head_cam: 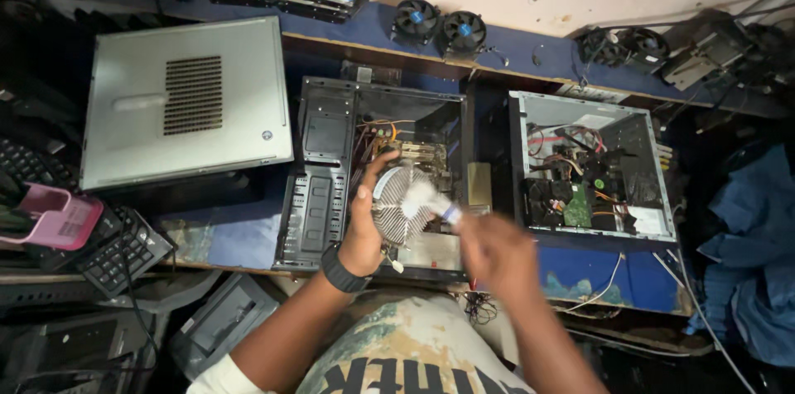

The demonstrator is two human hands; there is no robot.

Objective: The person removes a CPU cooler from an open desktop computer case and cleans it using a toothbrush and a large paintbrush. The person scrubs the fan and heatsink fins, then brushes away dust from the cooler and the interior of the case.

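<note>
Left hand (364, 224), black watch at the wrist, clamped on the rim of a round finned heatsink cooler (399, 205), tilted over the open black computer case (319, 187) at the middle of the blue tabletop (240, 236). Right hand (495, 255) closed around the handle of a small brush (431, 202), blurred, bristles touching the cooler's fins. Just right of the black case, a second open case (654, 162) in grey metal, full of cables and a green board. To the left, a closed silver case panel (186, 100) with a vent grille; a pink tray (58, 216) and keyboard (120, 249) beside it. Two loose fans (439, 25) well apart on the far edge.
</note>
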